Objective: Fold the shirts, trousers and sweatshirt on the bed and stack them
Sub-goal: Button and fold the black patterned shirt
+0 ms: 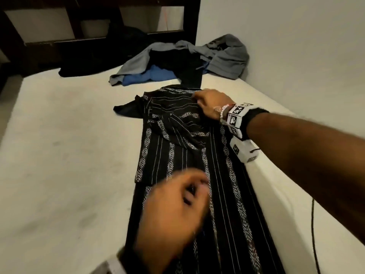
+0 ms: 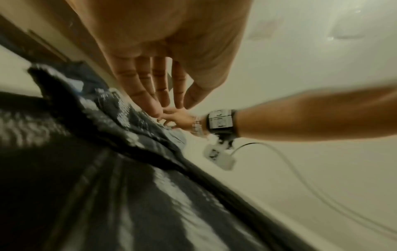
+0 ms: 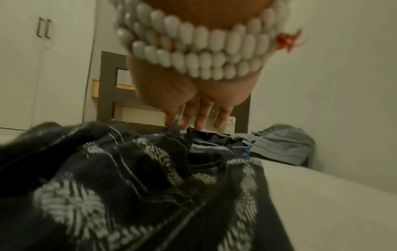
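Note:
A black shirt with white patterned stripes (image 1: 177, 147) lies lengthwise on the bed (image 1: 69, 155), near its right edge, with a sleeve folded across its upper half. My right hand (image 1: 209, 103) is at the shirt's far end. In the right wrist view its thumb and forefinger (image 3: 171, 118) pinch a small peak of the cloth (image 3: 150, 169). My left hand (image 1: 177, 204) hovers, blurred, over the shirt's lower half and holds nothing. In the left wrist view its fingers (image 2: 154, 84) are stretched out above the cloth (image 2: 128, 195).
At the head of the bed lies a heap of unfolded clothes: a grey sweatshirt (image 1: 227, 56), a blue garment (image 1: 150, 76) and black pieces (image 1: 177, 62). A dark headboard (image 1: 59, 36) stands behind, a wall (image 1: 296, 46) runs along the right, and a cable (image 1: 314, 234) hangs there.

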